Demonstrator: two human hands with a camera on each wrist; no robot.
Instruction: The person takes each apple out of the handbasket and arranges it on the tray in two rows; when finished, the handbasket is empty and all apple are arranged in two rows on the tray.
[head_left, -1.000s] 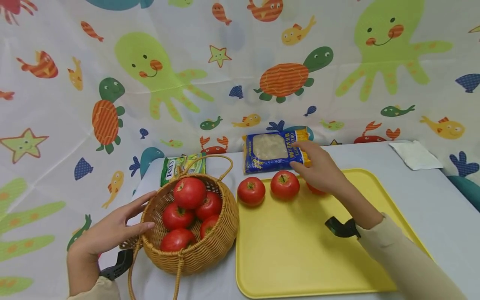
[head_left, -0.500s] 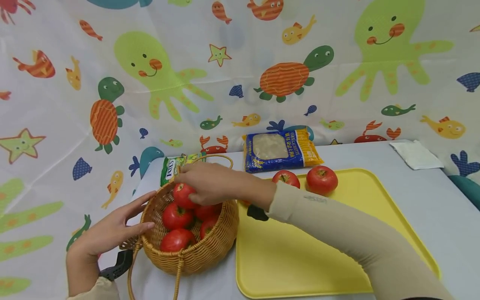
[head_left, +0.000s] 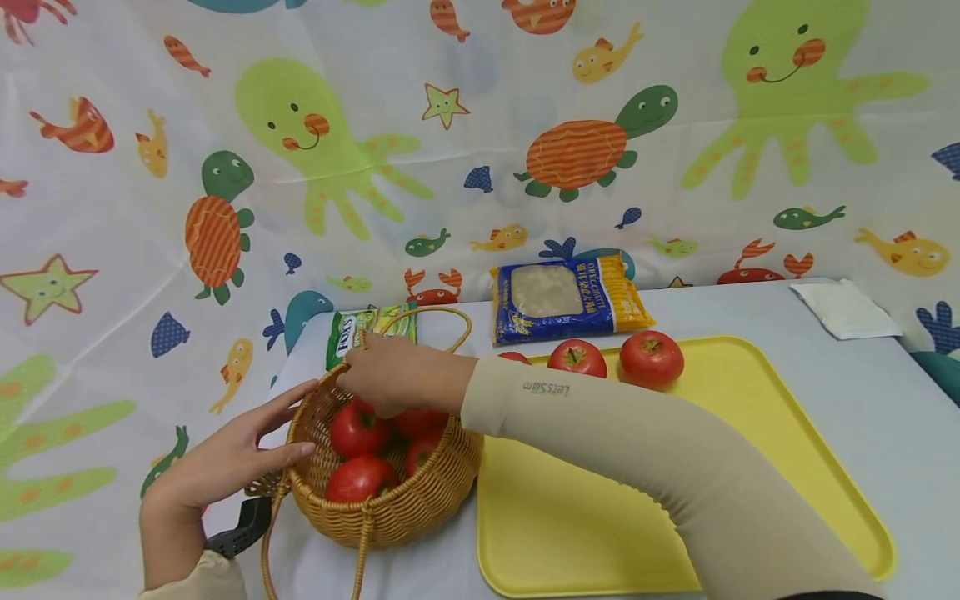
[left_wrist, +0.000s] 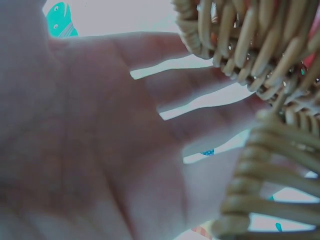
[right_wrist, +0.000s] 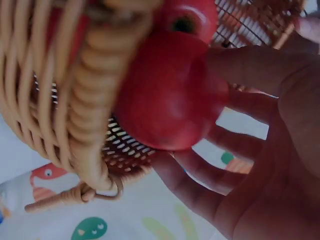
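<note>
1. Printed sea-creature cloth hangs behind a white table, with everything below set out on that table.
2. Red apple in the right hand: it is at the basket's mouth, close beside another apple. The head view hides it under the hand. Its smooth, rounded skin could slip if let go unevenly, and it could then roll off its neighbours.
3. Right hand: thumb and fingers curve round the apple, the fingers parted from one another. Spread that wide, they could catch on the rim or knock a neighbour.
4. Wicker basket: several more apples lie loosely inside. A hard drop might bruise them, and a weight landing to one side could rock the round base.
5. Left hand: fingers fairly straight and spread, touching the basket's side near the rim. I cannot tell how firmly they press; too light a touch could let the basket tip.
6. Yellow tray: three apples show along its far edge. The right sleeve crosses in front of them, so a low sweep might send one rolling.
7. Farthest out lie a blue pasta bag, a green packet and a white packet. The green one sits just behind the basket and could be nudged if that slid.
</note>
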